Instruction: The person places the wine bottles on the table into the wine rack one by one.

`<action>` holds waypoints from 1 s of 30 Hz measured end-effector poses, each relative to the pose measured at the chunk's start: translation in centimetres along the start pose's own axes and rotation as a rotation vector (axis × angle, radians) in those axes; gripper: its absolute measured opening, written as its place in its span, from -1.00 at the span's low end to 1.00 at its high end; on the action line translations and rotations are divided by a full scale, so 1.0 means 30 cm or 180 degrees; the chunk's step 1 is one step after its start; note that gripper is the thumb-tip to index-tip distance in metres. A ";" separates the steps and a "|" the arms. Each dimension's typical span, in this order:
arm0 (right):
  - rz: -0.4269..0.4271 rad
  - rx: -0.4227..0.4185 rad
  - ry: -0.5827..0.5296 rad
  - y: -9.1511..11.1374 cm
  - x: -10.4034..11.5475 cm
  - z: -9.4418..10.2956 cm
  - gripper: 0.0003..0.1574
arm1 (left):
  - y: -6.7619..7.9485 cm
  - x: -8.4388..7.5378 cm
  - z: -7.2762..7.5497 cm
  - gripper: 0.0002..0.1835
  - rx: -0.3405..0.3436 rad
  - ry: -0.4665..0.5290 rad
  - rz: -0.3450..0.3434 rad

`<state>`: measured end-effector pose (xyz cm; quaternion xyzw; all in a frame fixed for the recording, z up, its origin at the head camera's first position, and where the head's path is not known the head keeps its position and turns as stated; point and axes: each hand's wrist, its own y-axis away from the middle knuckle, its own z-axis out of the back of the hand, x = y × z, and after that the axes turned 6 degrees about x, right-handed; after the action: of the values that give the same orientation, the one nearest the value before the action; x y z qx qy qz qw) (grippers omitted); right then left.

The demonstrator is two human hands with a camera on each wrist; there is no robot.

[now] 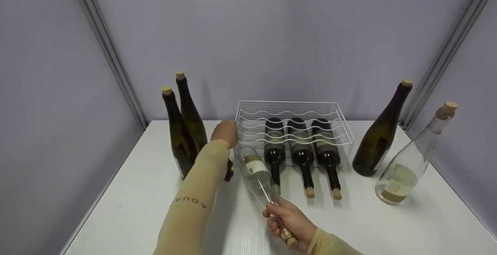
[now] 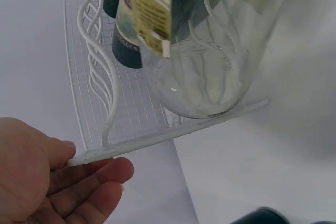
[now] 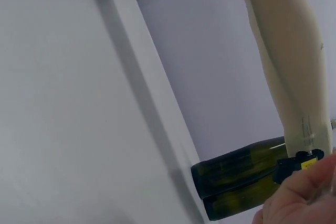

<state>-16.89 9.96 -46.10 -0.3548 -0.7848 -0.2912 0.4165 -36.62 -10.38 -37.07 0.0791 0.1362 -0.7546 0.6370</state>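
Note:
My right hand [image 1: 291, 220] grips the neck of a clear glass bottle [image 1: 254, 171], just below its cork. The bottle tilts with its base toward the left front of a white wire wine rack [image 1: 344, 121]; in the left wrist view that base overlaps the rack's rim [image 2: 142, 142], and whether they touch I cannot tell. At the rack's left side my left hand [image 1: 226, 132] pinches the rim between thumb and fingers, plainest in the left wrist view. Three dark wine bottles [image 1: 302, 156] lie side by side in the rack, corks toward me.
Two corked dark green bottles [image 1: 190, 111] stand left of the rack, partly behind my left forearm. On the right stand another dark green bottle [image 1: 378, 142] and a clear corked bottle [image 1: 400, 177]. Pale walls enclose the white table [image 1: 136, 216] at the back and sides.

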 end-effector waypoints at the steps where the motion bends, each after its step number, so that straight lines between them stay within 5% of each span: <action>1: 0.0007 -0.0034 0.0009 -0.005 -0.005 0.000 -0.41 | 0.000 -0.002 0.001 -0.82 -0.0005 0.0003 0.0005; 8: 0.0063 -0.0186 0.0061 -0.045 -0.028 -0.006 -0.36 | 0.000 0.008 -0.003 -0.82 -0.0052 0.0016 0.0053; 17: 0.0149 -0.0412 0.0151 -0.116 -0.037 -0.029 -0.61 | -0.010 0.022 -0.001 -0.82 -0.0079 -0.0060 0.0088; 25: 0.0196 -0.0455 0.0123 -0.180 -0.052 -0.044 0.05 | -0.008 0.011 0.009 -0.84 0.0027 -0.0248 0.0070; 30: 0.0339 -0.0527 0.0080 -0.231 -0.066 -0.043 0.07 | -0.011 -0.003 0.011 -0.83 0.0047 -0.0272 0.0114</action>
<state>-21.07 4.34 -48.28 -0.4256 -0.7328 -0.3369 0.4104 -36.90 -10.36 -36.70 0.0539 0.1018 -0.7467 0.6551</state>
